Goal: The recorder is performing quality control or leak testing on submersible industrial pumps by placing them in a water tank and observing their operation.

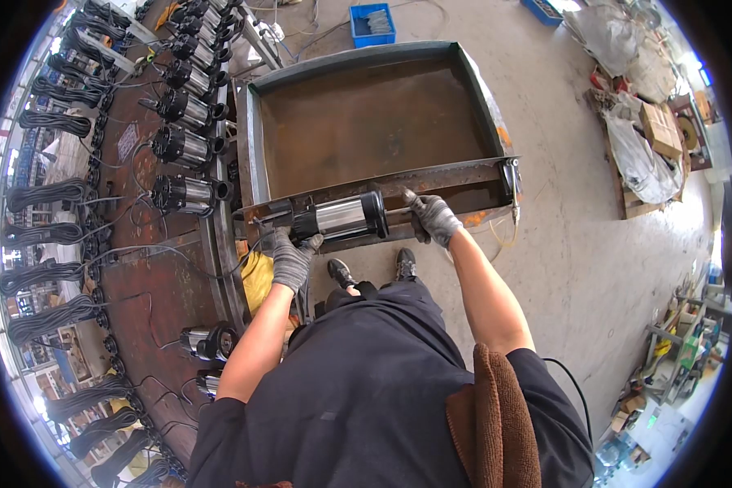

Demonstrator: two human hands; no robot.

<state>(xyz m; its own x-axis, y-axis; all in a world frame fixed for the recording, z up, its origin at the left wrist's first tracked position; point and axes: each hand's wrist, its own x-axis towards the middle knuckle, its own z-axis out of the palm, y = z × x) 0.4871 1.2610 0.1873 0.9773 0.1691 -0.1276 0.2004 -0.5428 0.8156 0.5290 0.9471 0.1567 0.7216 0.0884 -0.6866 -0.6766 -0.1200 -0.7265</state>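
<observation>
A steel and black cylindrical pump (342, 215) lies horizontally on a rail at the front of a metal tank (252, 138) holding brown water. My left hand (295, 260) in a grey glove is closed on the pump's black left end, beside a cable. My right hand (435, 218), also gloved, is closed around a metal rod (398, 211) to the right of the pump's right end. A thin yellow hose (513, 236) hangs from a fitting at the tank's right front corner.
Several similar pumps (183, 146) with coiled cables (45, 193) line a rusty conveyor (138, 281) on the left. Yellow material (254, 281) lies beside it. Blue bins (372, 37) stand behind the tank. A wrapped pallet load (644, 163) and a shelf rack (671, 342) are on the right.
</observation>
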